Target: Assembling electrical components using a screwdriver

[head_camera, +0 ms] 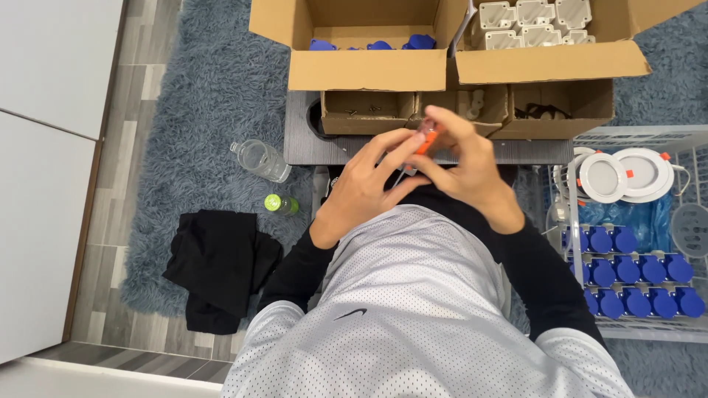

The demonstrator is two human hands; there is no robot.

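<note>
Both my hands meet in front of my chest, above a low grey table [302,144]. My right hand [466,168] grips a small screwdriver with an orange and clear handle [426,138]. Its thin metal shaft [402,175] points down between my palms. My left hand [363,186] closes its fingers on the same tool from the left, thumb by the shaft. Whatever sits at the tip is hidden by my fingers.
Open cardboard boxes hold blue parts [380,45] and white housings [532,21]; smaller boxes [366,112] stand below them. At the right, a white wire basket [636,134] contains blue caps [640,270] and round white lamps [624,173]. A clear bottle [259,159], a green-capped bottle [280,204] and black cloth [219,264] lie on the rug.
</note>
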